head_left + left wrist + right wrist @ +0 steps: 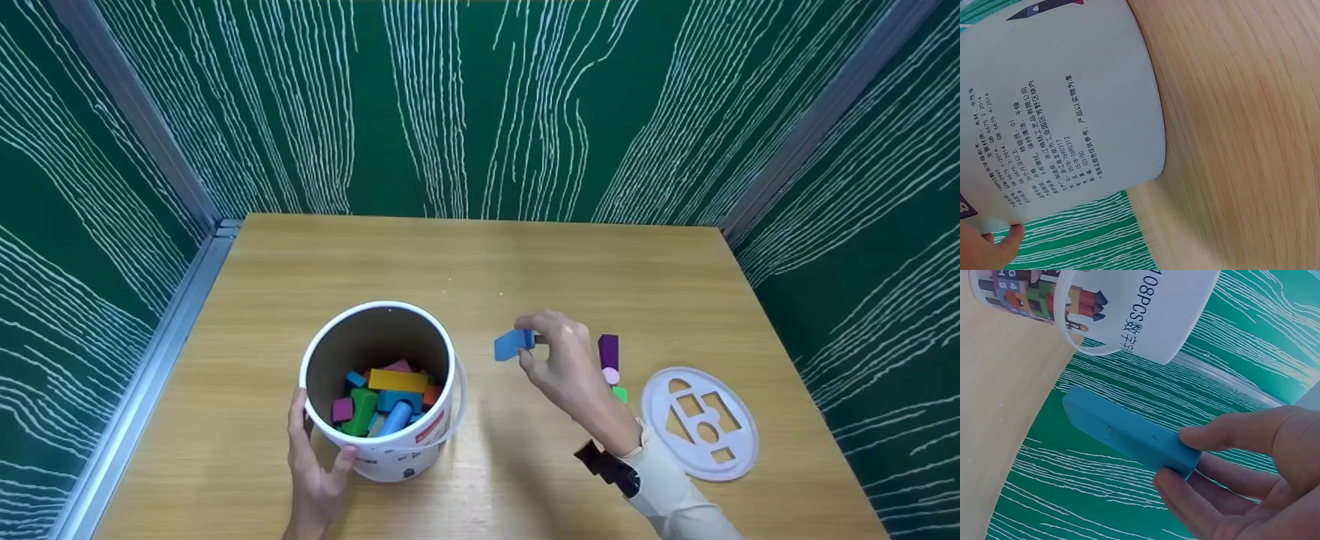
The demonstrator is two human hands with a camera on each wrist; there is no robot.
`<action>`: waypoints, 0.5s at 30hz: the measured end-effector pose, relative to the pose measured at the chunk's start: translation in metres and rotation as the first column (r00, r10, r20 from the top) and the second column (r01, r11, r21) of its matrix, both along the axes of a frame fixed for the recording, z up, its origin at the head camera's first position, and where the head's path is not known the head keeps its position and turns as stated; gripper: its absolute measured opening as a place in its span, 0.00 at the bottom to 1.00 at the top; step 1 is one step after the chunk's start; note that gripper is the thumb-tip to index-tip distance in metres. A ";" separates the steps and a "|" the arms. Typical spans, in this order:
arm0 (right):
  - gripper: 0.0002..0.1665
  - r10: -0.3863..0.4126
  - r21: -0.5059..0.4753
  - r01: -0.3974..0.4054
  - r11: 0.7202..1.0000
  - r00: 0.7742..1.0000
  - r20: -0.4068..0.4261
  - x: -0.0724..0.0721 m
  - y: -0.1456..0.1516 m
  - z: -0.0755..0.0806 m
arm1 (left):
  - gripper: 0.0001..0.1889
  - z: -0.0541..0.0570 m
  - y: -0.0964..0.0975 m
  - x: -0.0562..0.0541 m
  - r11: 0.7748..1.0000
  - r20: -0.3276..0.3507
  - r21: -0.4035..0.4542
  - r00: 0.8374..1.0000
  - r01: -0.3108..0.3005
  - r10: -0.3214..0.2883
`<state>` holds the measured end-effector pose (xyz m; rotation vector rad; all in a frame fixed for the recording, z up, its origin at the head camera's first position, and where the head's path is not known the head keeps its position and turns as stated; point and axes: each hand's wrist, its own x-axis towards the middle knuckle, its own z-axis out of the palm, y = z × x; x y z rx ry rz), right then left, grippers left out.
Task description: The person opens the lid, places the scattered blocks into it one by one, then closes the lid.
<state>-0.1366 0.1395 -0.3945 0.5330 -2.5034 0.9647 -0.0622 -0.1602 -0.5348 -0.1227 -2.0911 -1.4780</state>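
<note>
"Status on the right hand? I'm working from far off and wanting detail."

"I'm seeing its thumb and fingers pinching a blue block near one end, parted only by the block itself. It's hanging tilted above the wooden table, to the right of the white bucket and apart from it."

"And the left hand?"

"It's holding the bucket from the near left, thumb and fingers spreading wide around the outside, one finger reaching up to the rim. The bucket is standing upright, its white handle hanging at the right."

"What am I looking at inside?"

"Mixed blocks are lying in a heap: a yellow block across the others, a green block and a blue cylinder nearer us."

"Beyond the right hand?"

"A purple block, a pink piece and a partly hidden green piece are sitting in a row. A white lid with shaped holes is lying flat farther right, near the sleeve."
</note>
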 end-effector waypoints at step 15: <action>0.17 0.062 -0.052 -0.059 0.997 0.997 0.049 0.005 -0.001 0.017 | 0.46 0.000 0.001 0.001 0.999 0.092 0.005 0.995 -0.034 0.034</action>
